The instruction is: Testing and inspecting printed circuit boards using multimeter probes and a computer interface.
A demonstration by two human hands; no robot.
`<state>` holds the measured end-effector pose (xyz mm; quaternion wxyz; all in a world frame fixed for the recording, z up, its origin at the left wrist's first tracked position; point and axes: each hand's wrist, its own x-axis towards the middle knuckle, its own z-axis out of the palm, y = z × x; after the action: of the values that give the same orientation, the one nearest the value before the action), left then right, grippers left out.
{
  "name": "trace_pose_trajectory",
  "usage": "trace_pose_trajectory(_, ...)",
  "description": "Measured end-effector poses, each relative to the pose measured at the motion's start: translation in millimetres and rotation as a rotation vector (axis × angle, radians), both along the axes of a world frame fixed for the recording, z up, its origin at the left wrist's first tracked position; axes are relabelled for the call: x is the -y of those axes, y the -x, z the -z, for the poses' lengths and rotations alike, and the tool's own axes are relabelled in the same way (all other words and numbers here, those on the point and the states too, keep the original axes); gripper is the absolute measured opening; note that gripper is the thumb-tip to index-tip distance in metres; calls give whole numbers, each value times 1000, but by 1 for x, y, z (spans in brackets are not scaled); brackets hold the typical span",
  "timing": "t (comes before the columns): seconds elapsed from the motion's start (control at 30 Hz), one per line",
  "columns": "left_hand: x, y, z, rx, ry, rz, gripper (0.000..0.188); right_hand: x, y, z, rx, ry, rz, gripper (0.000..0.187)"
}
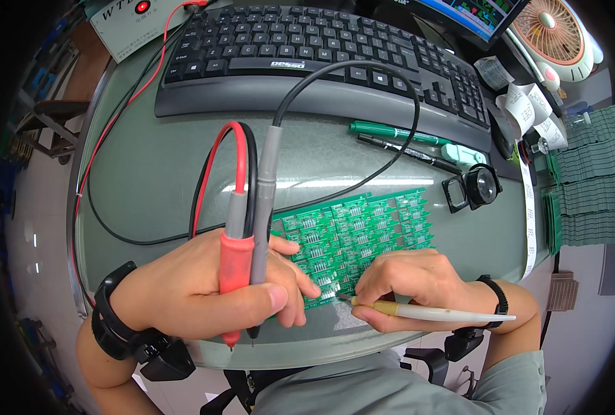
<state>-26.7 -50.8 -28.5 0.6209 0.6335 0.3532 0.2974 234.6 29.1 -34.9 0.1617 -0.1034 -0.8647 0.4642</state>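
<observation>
A green circuit board panel (354,225) with rows of small repeated sections lies on the table near its front edge. My left hand (183,290) is closed round a red test probe (233,259) and a grey and black test probe (261,228), both with tips pointing down toward me. Its other fingers rest on the panel's left side. In my right hand (408,280) is a slim pen-like tool (439,314) with a white, tapering handle and a yellowish grip. The tool's thin tip meets the panel's near edge, beside my left fingertips; what it touches is too small to tell.
A black keyboard (307,52) spans the back of the grey-green table (148,180). Markers (397,133) and a black magnifier loupe (477,188) lie right of centre. Probe cables loop across the left. Stacked green boards (591,173), curled paper strips (522,107) and a fan (548,31) stand at right.
</observation>
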Motion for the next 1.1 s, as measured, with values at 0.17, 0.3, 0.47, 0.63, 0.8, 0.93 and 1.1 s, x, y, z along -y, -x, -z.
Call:
trace_pose_trajectory(0.17,-2,3,-1,-58,-11,86,38,0,1,0,-6,4,0,20)
trace_pose_trajectory(0.3,-2,3,0,-71,-14,77,38,0,1,-1,3,-1,3,20)
trace_pose_trajectory(0.47,-1,2,0,-78,-22,63,37,2,2,2,-19,-26,15,21)
trace_pose_trajectory(0.63,0,-3,1,-36,-68,-32,29,5,1,3,-46,-112,28,23)
trace_pose_trajectory(0.8,0,-4,-1,-43,-49,-34,30,9,-1,6,-91,-265,2,24)
trace_pose_trajectory(0.93,-1,-5,-7,-46,54,-30,31,3,5,3,-117,-306,56,22)
trace_pose_trajectory(1.1,1,-6,-16,116,117,-113,31,0,3,-16,-84,165,118,15)
